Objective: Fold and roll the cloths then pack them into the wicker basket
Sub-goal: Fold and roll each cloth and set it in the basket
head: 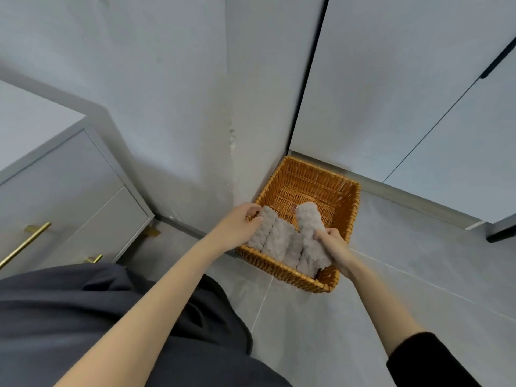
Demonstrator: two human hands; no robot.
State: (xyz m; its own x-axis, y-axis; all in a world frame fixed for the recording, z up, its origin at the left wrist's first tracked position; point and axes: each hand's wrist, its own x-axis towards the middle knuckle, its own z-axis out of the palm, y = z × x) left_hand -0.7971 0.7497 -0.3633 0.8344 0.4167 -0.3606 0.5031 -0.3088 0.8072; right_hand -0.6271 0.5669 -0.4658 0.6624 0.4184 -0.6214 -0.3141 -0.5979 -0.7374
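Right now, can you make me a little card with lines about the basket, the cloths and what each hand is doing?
basket: wicker basket on the grey floor tiles, in a corner
cloths: grey rolls side by side along its near side
left: left hand grips the leftmost roll
right: right hand grips the rightmost roll, tilted above the others

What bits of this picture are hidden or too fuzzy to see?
- Head view, basket floor: partly covered by the rolled cloths.
- Head view, right hand: fingertips hidden under the roll it grips.
- Head view, number of rolls: fuzzy edges blur together.
- Head view, drawer cabinet: cut off by the left edge.
- Head view, dark object: cut off by the right edge.
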